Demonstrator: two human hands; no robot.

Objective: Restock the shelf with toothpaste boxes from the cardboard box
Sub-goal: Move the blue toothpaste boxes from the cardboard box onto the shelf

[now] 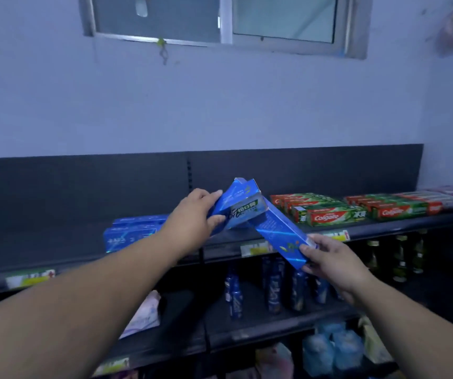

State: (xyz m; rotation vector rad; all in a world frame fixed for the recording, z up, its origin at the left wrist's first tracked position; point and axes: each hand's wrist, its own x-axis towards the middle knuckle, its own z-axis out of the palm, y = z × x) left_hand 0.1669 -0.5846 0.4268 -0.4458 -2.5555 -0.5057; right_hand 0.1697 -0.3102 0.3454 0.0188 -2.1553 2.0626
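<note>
Left fingers (209, 195) around blue toothpaste boxes (243, 206), right fingers (323, 240) around another box (277, 228)

The left hand (192, 214) is covering the near ends of the blue boxes (243, 206), the right hand (334, 266) is masking the near end of the long blue box (277, 228), the left forearm (138, 269) is hiding part of the blue stack (129, 233), and the price labels (255, 248) are blurring beyond reading.

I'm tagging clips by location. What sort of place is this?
Probably a small shop or its stockroom: a dark shelf with price labels on its edge, rows of Colgate boxes, and bottles on the tier below.
</note>
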